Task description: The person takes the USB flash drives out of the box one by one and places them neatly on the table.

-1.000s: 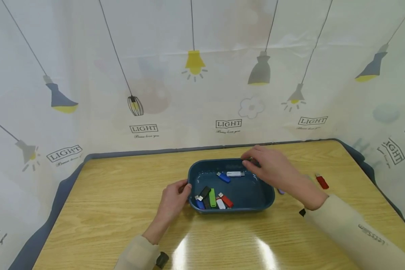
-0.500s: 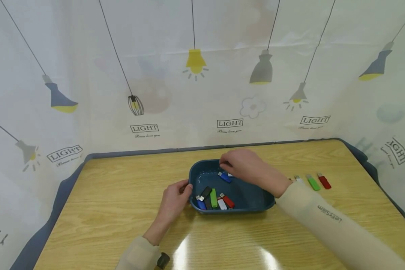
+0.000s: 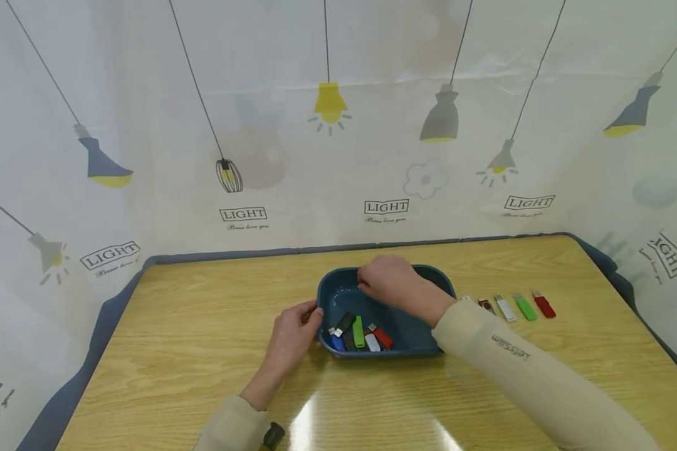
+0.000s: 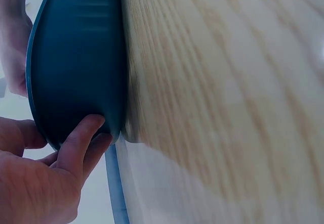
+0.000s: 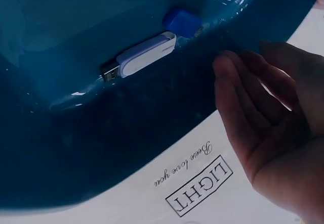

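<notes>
My left hand [image 3: 293, 329] grips the left end of the dark blue tray [image 3: 412, 332], thumb at the rim and fingers against the outer wall. Over the tray's far left part hovers my right hand [image 3: 392, 282], its fingers loosely bent; no object shows between them in the right wrist view. Close to its fingertips lie a blue USB stick [image 5: 182, 23] and a white USB stick [image 5: 147, 56], both hidden under the hand in the head view. At the near left inside the tray are black [image 3: 345, 322], green [image 3: 358, 332], red [image 3: 380, 337] and other USB sticks.
Right of the tray, a row of USB sticks lies on the wooden table [image 3: 214, 313]: red [image 3: 544, 305], green [image 3: 526, 307], white [image 3: 506, 309] and brown [image 3: 486, 305]. My right sleeve partly covers the row's left end. A lamp-printed cloth [image 3: 293, 125] stands behind the table.
My right hand has moved left from the tray's far right rim to its far left part, uncovering the row on the table. The left hand keeps its place on the tray.
</notes>
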`<state>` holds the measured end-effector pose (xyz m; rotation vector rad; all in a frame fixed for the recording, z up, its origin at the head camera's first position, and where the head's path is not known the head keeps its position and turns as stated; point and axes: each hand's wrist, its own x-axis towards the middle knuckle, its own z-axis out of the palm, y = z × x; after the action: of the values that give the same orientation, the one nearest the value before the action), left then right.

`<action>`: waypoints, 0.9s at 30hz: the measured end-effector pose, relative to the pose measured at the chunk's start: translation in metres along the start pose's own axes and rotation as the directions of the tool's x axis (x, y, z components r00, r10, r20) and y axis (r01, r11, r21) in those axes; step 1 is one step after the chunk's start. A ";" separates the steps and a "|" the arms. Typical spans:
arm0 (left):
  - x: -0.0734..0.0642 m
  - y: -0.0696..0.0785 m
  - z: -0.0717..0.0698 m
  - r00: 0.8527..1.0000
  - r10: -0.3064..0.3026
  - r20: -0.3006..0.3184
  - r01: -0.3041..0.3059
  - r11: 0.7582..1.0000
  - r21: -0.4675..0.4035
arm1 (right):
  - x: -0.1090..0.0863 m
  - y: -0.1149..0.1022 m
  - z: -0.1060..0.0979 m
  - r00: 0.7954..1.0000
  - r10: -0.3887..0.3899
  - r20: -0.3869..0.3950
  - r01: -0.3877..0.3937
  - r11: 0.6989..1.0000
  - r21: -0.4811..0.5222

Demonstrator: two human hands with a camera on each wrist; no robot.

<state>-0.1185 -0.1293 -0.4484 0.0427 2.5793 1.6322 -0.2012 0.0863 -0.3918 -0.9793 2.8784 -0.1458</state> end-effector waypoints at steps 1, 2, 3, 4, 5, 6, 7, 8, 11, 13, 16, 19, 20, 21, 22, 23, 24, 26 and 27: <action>0.000 0.000 0.000 1.000 -0.003 0.001 0.003 1.000 -0.005 | 0.001 -0.001 0.001 1.000 0.003 0.009 -0.003 1.000 -0.012; 0.000 0.000 0.000 1.000 -0.005 0.002 0.005 1.000 -0.009 | 0.002 -0.002 0.002 1.000 0.007 0.020 -0.006 1.000 -0.025; 0.000 0.000 0.000 1.000 -0.006 0.003 0.006 1.000 -0.013 | 0.003 -0.002 0.003 0.999 0.011 0.033 -0.010 0.999 -0.038; -0.001 0.000 0.000 1.000 -0.008 0.004 0.008 1.000 -0.017 | 0.004 -0.003 0.004 0.999 0.019 0.050 -0.017 0.999 -0.049; -0.001 0.000 0.000 1.000 -0.008 0.005 0.009 1.000 -0.021 | 0.004 -0.003 0.005 0.998 0.023 0.062 -0.019 0.998 -0.058; -0.001 0.000 0.000 1.000 -0.010 0.006 0.010 1.000 -0.023 | 0.005 -0.004 0.006 0.997 0.025 0.071 -0.020 0.998 -0.067; -0.001 0.000 0.000 1.000 -0.010 0.007 0.011 1.000 -0.024 | 0.006 -0.004 0.008 0.996 0.027 0.080 -0.021 0.997 -0.077; -0.001 0.000 0.000 1.000 -0.010 0.007 0.010 1.000 -0.024 | 0.006 -0.004 0.009 0.996 0.025 0.086 -0.017 0.996 -0.088; -0.002 0.001 0.001 1.000 -0.010 0.005 0.010 1.000 -0.023 | 0.007 -0.005 0.012 0.995 0.017 0.098 -0.007 0.994 -0.106; -0.002 0.001 0.001 1.000 -0.009 0.003 0.009 1.000 -0.022 | 0.007 -0.006 0.013 0.995 0.014 0.104 -0.003 0.994 -0.111; -0.001 0.001 0.001 1.000 -0.002 -0.001 0.002 1.000 -0.019 | 0.007 -0.007 0.015 0.993 0.020 0.114 -0.008 0.994 -0.105; -0.001 0.001 0.001 1.000 0.004 -0.003 -0.004 1.000 -0.011 | 0.008 -0.007 0.016 0.994 0.013 0.112 -0.002 0.995 -0.101; -0.001 0.001 0.001 1.000 0.003 -0.003 -0.003 1.000 -0.010 | 0.008 -0.008 0.017 0.993 0.008 0.115 0.004 0.995 -0.100; -0.001 0.001 0.001 1.000 0.003 -0.002 -0.003 1.000 -0.010 | 0.008 -0.008 0.018 0.993 -0.002 0.115 0.013 0.995 -0.099; 0.000 0.001 0.001 1.000 0.003 -0.002 -0.003 1.000 -0.009 | 0.008 -0.008 0.018 0.993 -0.008 0.120 0.020 0.995 -0.100; 0.000 0.001 0.001 1.000 0.002 0.000 -0.002 1.000 -0.011 | 0.008 -0.008 0.019 0.992 -0.014 0.127 0.027 0.995 -0.098; 0.000 0.001 0.001 1.000 0.002 0.002 -0.002 1.000 -0.011 | 0.008 -0.008 0.020 0.991 -0.019 0.135 0.032 0.995 -0.097; 0.000 0.001 0.001 1.000 0.002 0.003 -0.001 1.000 -0.011 | 0.008 -0.009 0.021 0.989 -0.025 0.149 0.041 0.994 -0.101; 0.000 0.001 0.001 1.000 0.002 0.004 -0.002 1.000 -0.010 | 0.008 -0.009 0.021 0.988 -0.028 0.152 0.044 0.994 -0.104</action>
<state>-0.1183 -0.1279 -0.4477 0.0477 2.5684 1.6441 -0.1997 0.0731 -0.4122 -1.0135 2.7565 0.0782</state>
